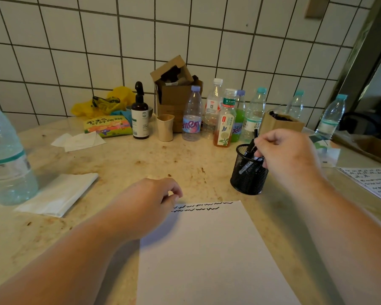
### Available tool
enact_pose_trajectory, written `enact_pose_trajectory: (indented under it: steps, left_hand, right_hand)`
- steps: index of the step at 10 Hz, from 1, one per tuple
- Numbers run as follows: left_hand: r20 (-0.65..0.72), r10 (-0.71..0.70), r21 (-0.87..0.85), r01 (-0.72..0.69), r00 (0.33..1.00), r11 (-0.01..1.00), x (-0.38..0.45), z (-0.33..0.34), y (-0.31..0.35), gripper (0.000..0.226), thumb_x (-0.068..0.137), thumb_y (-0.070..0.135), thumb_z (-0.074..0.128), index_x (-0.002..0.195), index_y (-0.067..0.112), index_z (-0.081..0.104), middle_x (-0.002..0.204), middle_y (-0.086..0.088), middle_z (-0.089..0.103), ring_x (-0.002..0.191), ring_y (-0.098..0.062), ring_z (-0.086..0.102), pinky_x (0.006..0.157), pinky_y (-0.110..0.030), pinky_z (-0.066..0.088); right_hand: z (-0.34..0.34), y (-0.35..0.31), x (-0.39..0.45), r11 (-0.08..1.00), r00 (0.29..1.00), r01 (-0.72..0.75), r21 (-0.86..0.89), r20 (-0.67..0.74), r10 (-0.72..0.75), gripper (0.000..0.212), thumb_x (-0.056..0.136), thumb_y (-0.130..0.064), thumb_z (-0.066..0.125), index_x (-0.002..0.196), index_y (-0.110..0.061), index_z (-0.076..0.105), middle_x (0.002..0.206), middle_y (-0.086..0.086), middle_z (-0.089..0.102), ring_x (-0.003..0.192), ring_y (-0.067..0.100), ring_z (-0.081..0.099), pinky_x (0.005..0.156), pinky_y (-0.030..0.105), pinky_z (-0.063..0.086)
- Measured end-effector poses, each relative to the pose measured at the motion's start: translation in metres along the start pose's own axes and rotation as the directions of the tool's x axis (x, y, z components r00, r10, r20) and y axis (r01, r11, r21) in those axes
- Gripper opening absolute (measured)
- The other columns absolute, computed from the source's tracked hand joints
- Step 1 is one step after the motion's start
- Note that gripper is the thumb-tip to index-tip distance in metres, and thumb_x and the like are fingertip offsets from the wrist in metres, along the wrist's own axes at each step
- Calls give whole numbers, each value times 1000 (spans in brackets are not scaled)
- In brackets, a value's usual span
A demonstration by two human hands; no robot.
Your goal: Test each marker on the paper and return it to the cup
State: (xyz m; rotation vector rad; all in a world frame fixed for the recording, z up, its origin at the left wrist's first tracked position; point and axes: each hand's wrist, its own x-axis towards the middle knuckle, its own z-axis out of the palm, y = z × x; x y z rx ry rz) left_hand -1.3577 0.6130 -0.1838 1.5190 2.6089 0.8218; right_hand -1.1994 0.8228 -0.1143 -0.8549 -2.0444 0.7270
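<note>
A white sheet of paper (209, 249) lies on the table before me, with two rows of black squiggles along its top edge. My left hand (150, 201) rests on the paper's top left corner, fingers loosely curled, holding nothing. To the right stands a black mesh cup (248, 175) with several black markers in it. My right hand (288, 155) is over the cup's rim and its fingers pinch a black marker (252, 144) that stands partly inside the cup.
Several plastic bottles (191, 115) and a cardboard box (174, 89) line the tiled wall. A big water bottle (7, 159) and a folded tissue (57, 194) lie at left. Another scribbled sheet (374, 183) lies at right.
</note>
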Motion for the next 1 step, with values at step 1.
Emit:
enact_pose_trajectory:
  steps: [1]
  left_hand:
    - [0,-12,-5,12,1000,1000,-1,1,1,12,97,32,51,96,35,62,63,7,63,50,-3,50,44,-17,32]
  right_hand:
    - [-1,-4,-8,999,999,-37,34,-7,37,15,95,-28,64,81,-30,70,82,-7,72,76,15,63,55,23,44]
